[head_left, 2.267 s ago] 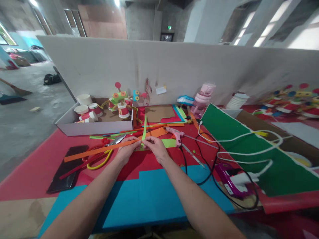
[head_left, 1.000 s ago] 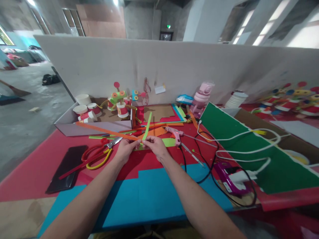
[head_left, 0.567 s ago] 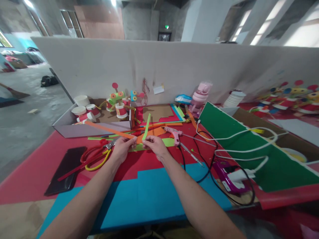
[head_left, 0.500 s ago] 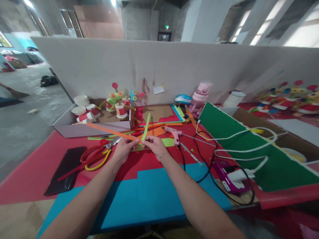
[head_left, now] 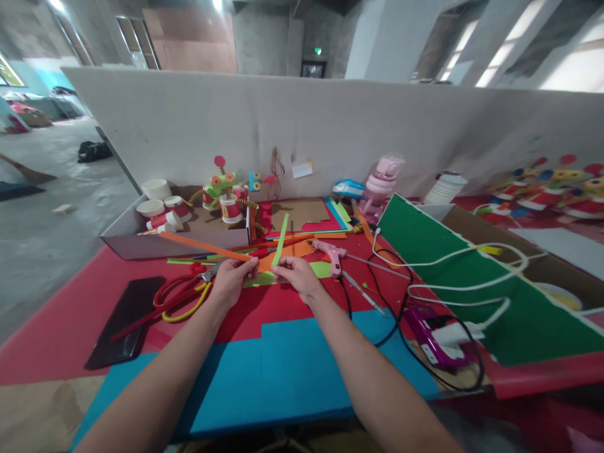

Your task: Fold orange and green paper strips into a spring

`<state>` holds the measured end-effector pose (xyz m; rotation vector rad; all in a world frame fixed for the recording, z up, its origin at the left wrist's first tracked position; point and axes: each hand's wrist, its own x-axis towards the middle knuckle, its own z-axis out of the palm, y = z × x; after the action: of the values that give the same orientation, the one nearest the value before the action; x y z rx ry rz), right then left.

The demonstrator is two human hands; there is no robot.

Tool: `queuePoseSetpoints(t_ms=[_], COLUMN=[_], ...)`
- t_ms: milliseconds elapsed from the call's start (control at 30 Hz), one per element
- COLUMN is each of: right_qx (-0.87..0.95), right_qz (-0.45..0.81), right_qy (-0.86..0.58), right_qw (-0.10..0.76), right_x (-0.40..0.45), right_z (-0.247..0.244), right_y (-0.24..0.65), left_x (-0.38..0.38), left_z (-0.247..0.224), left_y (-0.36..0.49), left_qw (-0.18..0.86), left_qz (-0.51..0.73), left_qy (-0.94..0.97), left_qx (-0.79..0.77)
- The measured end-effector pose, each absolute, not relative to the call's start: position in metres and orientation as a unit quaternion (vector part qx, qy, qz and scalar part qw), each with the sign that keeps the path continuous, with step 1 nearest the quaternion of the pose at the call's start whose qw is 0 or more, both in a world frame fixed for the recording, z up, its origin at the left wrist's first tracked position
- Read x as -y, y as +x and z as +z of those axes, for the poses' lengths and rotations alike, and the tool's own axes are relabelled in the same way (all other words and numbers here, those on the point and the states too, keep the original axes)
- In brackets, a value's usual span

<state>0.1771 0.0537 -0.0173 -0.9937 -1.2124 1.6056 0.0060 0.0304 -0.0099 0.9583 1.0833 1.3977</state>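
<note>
Hands above the red table covering (head_left: 243, 318), as I view them remotely. Left hand (head_left: 231, 281): thumb and forefinger pinch the near end of the orange strip (head_left: 205, 245), which slants away toward the white box (head_left: 174, 245), probably to keep its length off the work. Right hand (head_left: 298, 275): fingertips pinch the lower end of the green strip (head_left: 282, 239), leaving it upright; the two held ends are apart, a grip that seems to keep both in sight. The pink glue gun (head_left: 334, 253) (its light glowing red) lies near the right hand and the scissors (head_left: 186, 313) by the left, presumably for easy reach
</note>
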Motion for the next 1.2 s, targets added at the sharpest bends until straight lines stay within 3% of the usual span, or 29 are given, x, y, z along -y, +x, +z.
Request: queuePoseSetpoints(t_ms=[100, 167, 267, 400, 467, 567, 800, 1100, 1200], right_qx=[0.449, 0.427, 0.422, 0.425, 0.426, 0.431, 0.419, 0.387, 0.377], right_qz=[0.65, 0.648, 0.639, 0.635, 0.638, 0.641, 0.63, 0.626, 0.631], right_qy=[-0.392, -0.383, -0.388, -0.413, -0.42, -0.418, -0.404, -0.371, -0.369], right_qw=[0.472, 0.501, 0.513, 0.496, 0.485, 0.479, 0.514, 0.566, 0.569], right_x=[-0.057, -0.058, -0.058, -0.056, -0.055, -0.054, -0.058, -0.064, -0.065], right_z=[-0.019, -0.02, -0.021, -0.02, -0.019, -0.017, -0.014, -0.015, -0.017], right_y=[0.177, 0.176, 0.174, 0.173, 0.173, 0.173, 0.175, 0.178, 0.178], left_x=[-0.029, -0.027, -0.019, -0.003, 0.007, 0.022, 0.041, -0.031, -0.025], left_z=[-0.007, -0.002, 0.015, 0.046, 0.054, 0.05, 0.051, 0.058, 0.056], left_y=[0.009, 0.01, 0.002, -0.044, -0.074, -0.108, -0.107, -0.058, -0.06], left_qw=[0.524, 0.458, 0.253, 0.031, 0.0, 0.038, -0.018, -0.084, -0.093], left_qz=[0.557, 0.507, 0.372, 0.147, 0.029, -0.118, -0.094, 0.045, 0.023], left_qy=[0.439, 0.529, 0.692, 0.746, 0.718, 0.669, 0.669, 0.734, 0.716], left_qx=[-0.472, -0.504, -0.564, -0.648, -0.695, -0.733, -0.737, -0.673, -0.691])
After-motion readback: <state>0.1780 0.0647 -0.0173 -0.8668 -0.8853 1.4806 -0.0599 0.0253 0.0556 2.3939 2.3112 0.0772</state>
